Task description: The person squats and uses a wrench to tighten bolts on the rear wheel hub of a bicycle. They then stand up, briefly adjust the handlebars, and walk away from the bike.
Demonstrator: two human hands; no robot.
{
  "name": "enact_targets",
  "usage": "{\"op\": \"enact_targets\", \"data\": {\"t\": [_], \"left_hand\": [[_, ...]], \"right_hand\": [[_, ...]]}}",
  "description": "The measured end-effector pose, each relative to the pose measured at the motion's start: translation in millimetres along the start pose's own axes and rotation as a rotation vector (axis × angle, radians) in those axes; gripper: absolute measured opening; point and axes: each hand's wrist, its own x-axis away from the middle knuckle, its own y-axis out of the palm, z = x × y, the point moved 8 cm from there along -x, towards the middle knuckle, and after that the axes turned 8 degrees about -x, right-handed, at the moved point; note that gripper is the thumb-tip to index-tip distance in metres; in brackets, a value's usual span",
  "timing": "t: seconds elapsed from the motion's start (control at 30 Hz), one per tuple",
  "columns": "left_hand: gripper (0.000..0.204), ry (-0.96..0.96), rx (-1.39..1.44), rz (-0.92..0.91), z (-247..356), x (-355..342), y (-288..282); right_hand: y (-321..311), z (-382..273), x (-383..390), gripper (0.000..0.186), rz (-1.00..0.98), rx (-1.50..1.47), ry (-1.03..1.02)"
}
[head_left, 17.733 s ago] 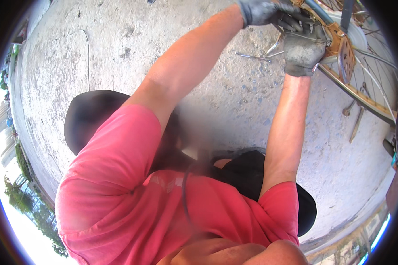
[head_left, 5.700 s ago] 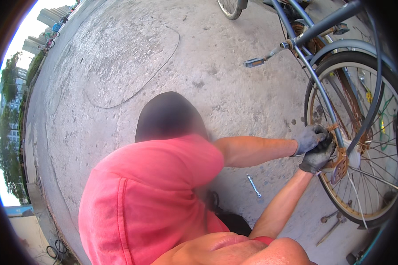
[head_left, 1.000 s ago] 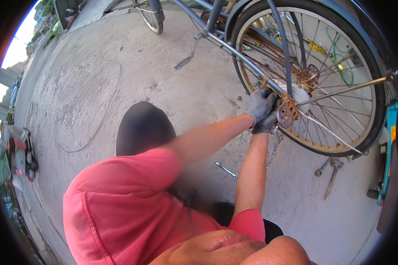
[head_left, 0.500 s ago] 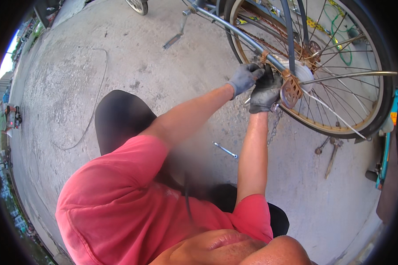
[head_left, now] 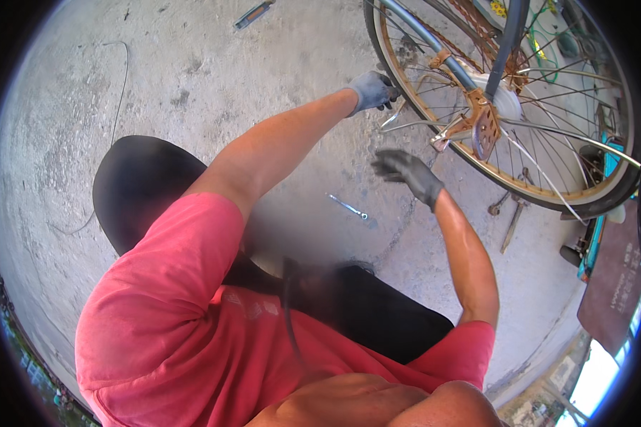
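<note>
Both my hands wear grey work gloves. My left hand (head_left: 372, 92) hangs beside the rim of a bicycle wheel (head_left: 434, 117), its fingers a little bent and apart, with nothing visible in them. Lower and to the right, my right hand (head_left: 408, 174) is open, fingers stretched out to the left above the concrete. It is apart from the wheel. At the wheel's hub end sits a rusty plate with holes (head_left: 486, 133), joined to a blue-grey frame tube (head_left: 424, 32). A bent metal rod (head_left: 413, 124) sticks out from near the plate toward my hands.
A wrench (head_left: 347, 206) lies on the concrete floor (head_left: 263, 92) before my knees. More tools (head_left: 511, 224) lie under the wheel. A pedal (head_left: 254, 14) shows at the top edge. A thin wire (head_left: 124, 78) curves along the floor at left.
Both hands have come away from the rusty bracket by the wheel. The left moved up and left, the right down and left, opening out. The view has shifted too.
</note>
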Motion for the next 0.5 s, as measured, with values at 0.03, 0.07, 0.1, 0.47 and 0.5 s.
{"op": "enact_targets", "data": {"t": [0.03, 0.07, 0.1, 0.47, 0.5], "left_hand": [[0.031, 0.029, -0.002, 0.011, 8, 3, -1], [0.031, 0.059, -0.003, 0.022, 12, 4, -1], [0.031, 0.218, -0.119, 0.001, 17, -2, -1], [0.034, 0.809, -0.214, -0.058, 102, 5, 34], [0.034, 0.794, -0.138, -0.078, 97, -2, 38]], "right_hand": [[-3, 5, 12, 0.043, -0.067, 0.213, 0.021], [-9, 11, 24, 0.042, -0.133, 0.426, 0.042], [-15, 15, 33, 0.041, -0.209, 0.644, 0.056], [-141, -41, 67, 0.028, 0.431, 0.391, -0.202], [-124, -41, 67, 0.027, 0.338, 0.400, -0.130]]}}
